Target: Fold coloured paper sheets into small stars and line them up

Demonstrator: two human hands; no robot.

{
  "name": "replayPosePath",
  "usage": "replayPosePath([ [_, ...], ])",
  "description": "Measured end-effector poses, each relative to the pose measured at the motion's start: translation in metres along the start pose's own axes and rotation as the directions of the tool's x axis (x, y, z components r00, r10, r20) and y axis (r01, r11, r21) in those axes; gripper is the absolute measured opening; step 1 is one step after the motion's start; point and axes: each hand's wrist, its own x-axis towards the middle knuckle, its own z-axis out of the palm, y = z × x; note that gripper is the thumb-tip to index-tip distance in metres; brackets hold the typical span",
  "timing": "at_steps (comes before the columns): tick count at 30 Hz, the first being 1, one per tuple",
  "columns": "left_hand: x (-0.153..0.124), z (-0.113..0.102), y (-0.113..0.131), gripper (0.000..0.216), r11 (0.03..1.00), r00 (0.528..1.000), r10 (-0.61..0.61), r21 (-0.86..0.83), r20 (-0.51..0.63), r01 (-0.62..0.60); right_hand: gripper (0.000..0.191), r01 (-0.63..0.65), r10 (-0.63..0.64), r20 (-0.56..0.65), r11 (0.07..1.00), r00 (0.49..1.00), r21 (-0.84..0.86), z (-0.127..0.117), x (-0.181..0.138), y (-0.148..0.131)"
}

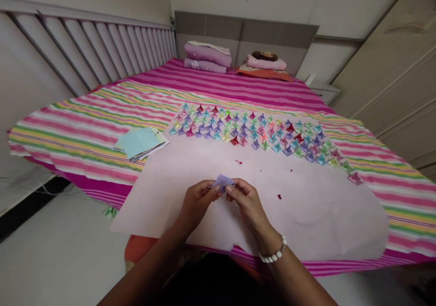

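A small piece of folded purple paper (223, 181) is pinched between both hands, above a large pale pink sheet (163, 188). My left hand (198, 201) grips its left edge with thumb and fingers. On the opposite edge my right hand (245, 201) does the same, a white beaded bracelet (274, 251) round that wrist. Beyond the hands, rows of small folded paper pieces (243, 131) in many colours stand along the sheet's far side. The undersides of my fingers are hidden.
A stack of coloured paper squares (141, 142) lies left of the rows. Small red scraps (279, 197) are scattered on the sheet. The bed has a striped cover (78, 135). Folded purple bedding (207, 57) and a pink pillow (265, 63) lie by the headboard (225, 26).
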Motion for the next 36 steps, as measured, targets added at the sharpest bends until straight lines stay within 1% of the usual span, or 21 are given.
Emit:
replayPosePath([
  [2,0.001,-0.001,0.0,0.022,1.0,1.0,0.002,0.002,0.008,-0.002,0.025,-0.004,0.004,-0.005,1.0,1.0,-0.029,0.0,0.0,0.001],
  [6,0.001,-0.002,0.004,0.019,0.998,0.998,0.058,0.031,0.027,-0.059,0.024,-0.004,0.004,0.0,0.999,1.0,-0.051,0.002,0.001,0.002],
  [8,0.002,-0.001,0.007,0.022,0.999,0.999,0.03,-0.017,0.044,-0.029,0.026,-0.012,0.012,0.002,0.998,1.0,-0.057,0.003,0.001,0.001],
  [11,0.004,0.001,0.011,0.04,0.99,0.997,-0.054,-0.128,0.058,0.061,0.027,-0.022,0.023,0.009,0.996,1.0,-0.089,0.005,0.0,0.0],
  [12,0.005,0.002,0.013,0.041,0.987,0.996,-0.07,-0.143,0.057,0.077,0.028,-0.027,0.029,0.016,0.994,0.999,-0.104,0.005,0.0,0.0],
  [15,0.007,0.003,0.015,0.024,0.991,0.997,-0.066,-0.109,0.048,0.071,0.029,-0.04,0.047,0.051,0.99,0.998,-0.133,0.007,-0.002,0.001],
  [16,0.007,0.004,0.015,0.022,0.994,0.997,-0.058,-0.093,0.045,0.062,0.03,-0.039,0.047,0.059,0.989,0.997,-0.14,0.007,-0.003,0.001],
  [18,0.006,0.005,0.015,0.024,0.995,0.998,-0.049,-0.089,0.045,0.053,0.03,-0.029,0.039,0.062,0.988,0.997,-0.153,0.008,-0.004,0.001],
  [21,0.005,0.006,0.013,0.027,0.985,0.997,-0.062,-0.156,0.053,0.07,0.033,-0.019,0.034,0.077,0.982,0.996,-0.19,0.011,-0.004,0.0],
  [25,0.005,0.007,0.011,0.034,0.966,0.997,-0.076,-0.247,0.016,0.077,0.033,-0.028,0.051,0.1,0.976,0.994,-0.217,0.014,-0.006,0.001],
  [30,0.005,0.006,0.01,0.038,0.972,0.991,-0.109,-0.219,-0.073,0.091,0.031,-0.049,0.077,0.124,0.974,0.989,-0.219,0.014,-0.01,0.005],
  [33,0.005,0.006,0.008,0.04,0.973,0.989,-0.114,-0.21,-0.093,0.092,0.032,-0.036,0.069,0.135,0.972,0.988,-0.234,0.013,-0.011,0.005],
  [36,0.006,0.006,0.005,0.039,0.965,0.988,-0.125,-0.241,-0.095,0.099,0.031,-0.039,0.072,0.151,0.977,0.986,-0.209,0.012,-0.012,0.003],
])
